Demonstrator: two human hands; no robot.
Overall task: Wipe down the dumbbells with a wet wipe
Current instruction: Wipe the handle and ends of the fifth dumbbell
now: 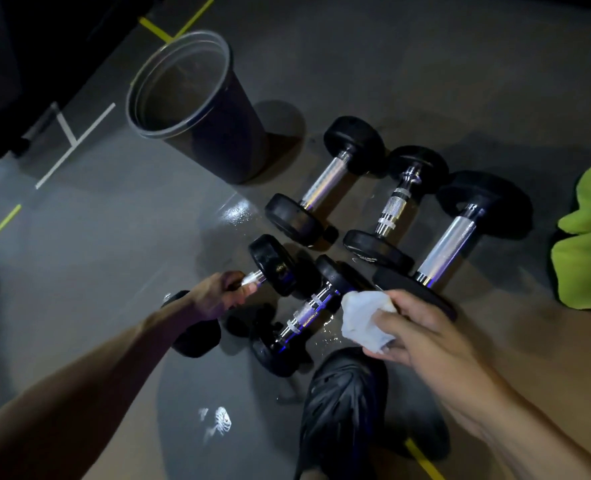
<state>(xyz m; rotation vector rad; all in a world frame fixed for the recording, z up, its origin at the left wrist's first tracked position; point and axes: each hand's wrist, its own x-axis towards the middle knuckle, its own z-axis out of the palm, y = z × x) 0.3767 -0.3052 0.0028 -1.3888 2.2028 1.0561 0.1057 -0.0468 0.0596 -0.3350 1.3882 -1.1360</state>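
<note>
Several black dumbbells with chrome handles lie on the grey floor. My left hand (219, 296) grips the handle of the nearest-left dumbbell (273, 265), whose far head is raised. Beside it lies a second dumbbell (304, 311) with a knurled handle. My right hand (412, 327) holds a crumpled white wet wipe (361, 318), close to the heads of that dumbbell and of the large dumbbell (450, 244). Two more dumbbells (325, 181) (393, 206) lie further back.
A dark bin (197, 109) with a clear liner stands behind the dumbbells at upper left. A bright green cloth (588, 237) lies at the right edge. A black shoe (346, 407) is below the dumbbells. Wet patches glisten on the floor; tape lines mark it.
</note>
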